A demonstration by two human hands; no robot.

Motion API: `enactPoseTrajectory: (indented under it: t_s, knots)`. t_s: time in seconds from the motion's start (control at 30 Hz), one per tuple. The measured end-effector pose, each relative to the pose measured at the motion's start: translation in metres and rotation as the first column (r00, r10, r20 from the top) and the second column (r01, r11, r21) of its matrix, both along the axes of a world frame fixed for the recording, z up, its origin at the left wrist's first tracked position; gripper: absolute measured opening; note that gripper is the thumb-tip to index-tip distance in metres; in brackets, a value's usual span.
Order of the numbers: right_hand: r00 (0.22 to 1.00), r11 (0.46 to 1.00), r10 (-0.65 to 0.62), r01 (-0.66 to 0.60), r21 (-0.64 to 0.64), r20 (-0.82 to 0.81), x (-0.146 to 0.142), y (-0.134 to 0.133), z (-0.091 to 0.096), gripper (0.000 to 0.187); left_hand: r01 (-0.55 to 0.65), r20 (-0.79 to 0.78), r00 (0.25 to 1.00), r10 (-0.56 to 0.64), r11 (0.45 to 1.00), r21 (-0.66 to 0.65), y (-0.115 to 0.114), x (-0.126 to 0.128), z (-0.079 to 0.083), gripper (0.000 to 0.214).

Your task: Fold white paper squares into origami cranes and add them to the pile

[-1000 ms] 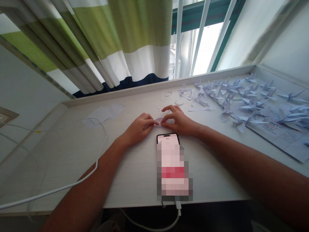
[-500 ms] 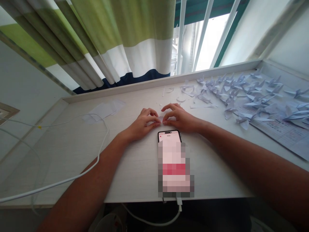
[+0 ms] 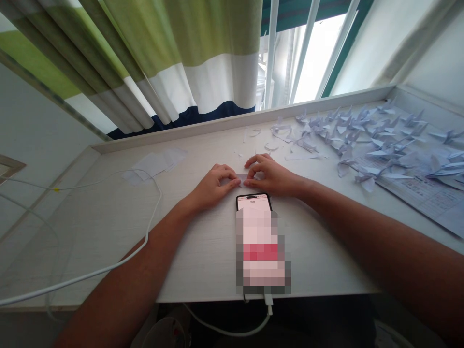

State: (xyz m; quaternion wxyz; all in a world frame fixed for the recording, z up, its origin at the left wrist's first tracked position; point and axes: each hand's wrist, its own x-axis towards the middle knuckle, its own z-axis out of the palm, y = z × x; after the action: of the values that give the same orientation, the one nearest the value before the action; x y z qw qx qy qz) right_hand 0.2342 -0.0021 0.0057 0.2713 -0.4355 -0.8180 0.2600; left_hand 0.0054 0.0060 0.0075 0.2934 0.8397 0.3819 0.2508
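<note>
A small piece of folded white paper (image 3: pixel 242 180) lies between my fingertips, low over the white desk. My left hand (image 3: pixel 219 184) pinches its left side between thumb and fingers. On the other side, my right hand (image 3: pixel 267 175) pinches the paper with thumb and forefinger, its other fingers curled above. The hands hide part of the paper, so its exact folds cannot be made out. Just below them lies a phone (image 3: pixel 253 227), lit and partly blurred, with a white cable (image 3: pixel 268 304) plugged into its lower end.
Many folded paper cranes (image 3: pixel 348 130) crowd the right of the desk, some on a printed sheet (image 3: pixel 420 200). Flat paper sheets (image 3: pixel 155 162) lie at the left. Paper scraps (image 3: pixel 271 146) are scattered behind my hands. A white cable (image 3: pixel 148 227) loops across my left forearm.
My fingers have shifted slightly on the paper, and more of it shows between them. The whole view has moved a little; the phone and cranes stay in place.
</note>
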Motion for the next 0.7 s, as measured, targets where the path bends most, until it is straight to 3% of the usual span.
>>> enactPoseTrajectory:
  t_s: [0.3,0.4,0.5,0.7]
  knots:
    - [0.996,0.998,-0.064,0.063,-0.017,-0.060,-0.0020,0.0022,-0.0034,0.016,-0.197,0.110,0.970,0.218,0.964,-0.178,-0.0037,0.0095,-0.0002,0.026]
    - [0.991,0.991,-0.128,0.126,-0.049,-0.042,-0.0023,0.0021,-0.0023,0.028,-0.255,0.088,0.958,0.275,0.949,-0.186,-0.0033,0.0107,-0.0005,0.023]
    - [0.989,0.988,-0.149,0.149,-0.047,-0.001,-0.0026,0.0019,-0.0012,0.033,-0.256,0.059,0.960,0.274,0.942,-0.215,-0.0020,0.0087,0.0011,0.026]
    - [0.986,0.986,-0.162,0.163,-0.036,0.024,-0.0027,0.0020,-0.0022,0.021,-0.218,0.014,0.974,0.226,0.951,-0.220,-0.0013,0.0039,0.0041,0.028]
